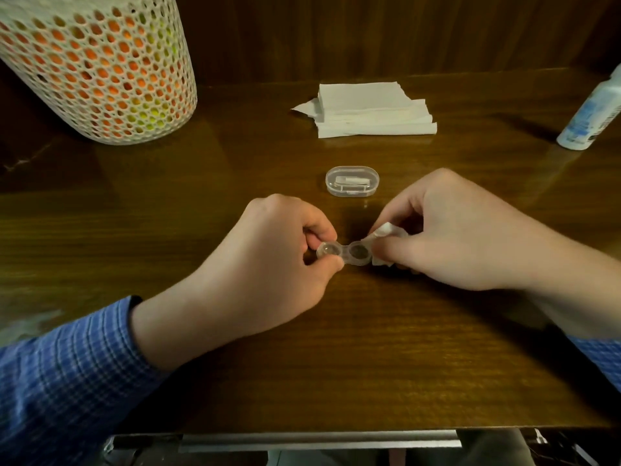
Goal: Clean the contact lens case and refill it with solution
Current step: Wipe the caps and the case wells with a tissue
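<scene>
The table (302, 348) is dark brown wood with a visible grain and a glossy, smooth finish that reflects light, and the wall (369, 31) behind it, at the top of the frame, looks like the same wood but more matt. The lens case (344, 253) in the centre and the small oval box (352, 180) above it are clear, smooth plastic; the bottle (591, 112) at the right edge is white, slightly shiny plastic, and the basket (97, 65) in the upper left is matt white with many holes. The stack of tissues (369, 109) and the small tissue piece (386, 230) are soft matt white paper, the sleeve (67, 381) in the lower left is blue checked woven cloth, and the bar (319, 440) along the bottom edge looks like brushed grey metal.
</scene>
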`<action>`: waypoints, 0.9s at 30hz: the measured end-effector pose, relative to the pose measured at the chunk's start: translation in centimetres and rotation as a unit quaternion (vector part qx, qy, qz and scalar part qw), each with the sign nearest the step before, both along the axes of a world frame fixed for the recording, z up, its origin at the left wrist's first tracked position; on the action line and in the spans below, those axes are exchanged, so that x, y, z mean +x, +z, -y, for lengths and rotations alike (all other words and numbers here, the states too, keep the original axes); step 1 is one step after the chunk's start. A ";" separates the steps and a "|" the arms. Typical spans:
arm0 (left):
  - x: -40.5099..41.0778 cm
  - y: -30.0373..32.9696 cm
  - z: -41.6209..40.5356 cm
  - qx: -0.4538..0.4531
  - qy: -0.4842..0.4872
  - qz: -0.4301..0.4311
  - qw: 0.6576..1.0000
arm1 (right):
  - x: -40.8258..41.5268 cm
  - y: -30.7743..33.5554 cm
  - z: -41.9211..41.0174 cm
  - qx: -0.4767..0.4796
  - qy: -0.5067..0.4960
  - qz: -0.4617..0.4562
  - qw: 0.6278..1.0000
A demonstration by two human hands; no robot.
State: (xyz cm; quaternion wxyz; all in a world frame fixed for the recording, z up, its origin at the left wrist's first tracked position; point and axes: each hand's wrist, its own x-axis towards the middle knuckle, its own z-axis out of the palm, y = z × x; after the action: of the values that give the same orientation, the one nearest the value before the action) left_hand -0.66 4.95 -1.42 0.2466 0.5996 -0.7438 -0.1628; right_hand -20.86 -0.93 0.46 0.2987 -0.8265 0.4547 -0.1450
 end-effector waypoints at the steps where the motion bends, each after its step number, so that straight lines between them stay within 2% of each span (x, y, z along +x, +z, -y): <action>1: -0.2 -0.2 -0.2 -0.005 0.015 0.002 1.000 | 0.1 0.1 0.0 0.007 -0.006 0.004 1.000; 4: -0.4 -0.7 -0.4 -0.015 0.039 -0.003 0.999 | -0.3 0.7 0.2 0.058 0.022 0.010 0.998; 7: -0.4 -0.6 -0.5 -0.013 0.044 -0.018 0.999 | -0.9 1.8 0.5 0.111 0.051 0.068 0.990; 9: -0.4 -0.6 -0.5 -0.012 0.039 -0.016 0.999 | -0.7 1.8 0.5 0.070 0.057 0.090 0.992; 12: -0.2 -0.6 -0.5 -0.011 0.030 -0.019 0.999 | 0.4 0.8 0.0 0.023 0.063 0.071 0.995; 23: -0.1 -0.4 0.0 0.008 0.007 -0.027 1.000 | -0.6 0.7 1.2 -0.073 0.020 -0.063 0.995; 25: -0.1 -0.6 0.1 0.009 -0.004 -0.026 1.000 | -1.4 1.4 1.5 -0.084 -0.008 -0.041 0.996; 27: 0.0 -0.7 0.1 0.009 -0.023 -0.025 0.999 | -2.1 2.1 1.7 -0.067 -0.041 0.040 0.996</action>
State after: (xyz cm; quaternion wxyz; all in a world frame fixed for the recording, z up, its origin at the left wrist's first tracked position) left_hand -0.69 4.83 -2.14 0.2554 0.5805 -0.7495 -0.1898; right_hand -22.92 -2.64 2.52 0.2548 -0.8187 0.4649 -0.2204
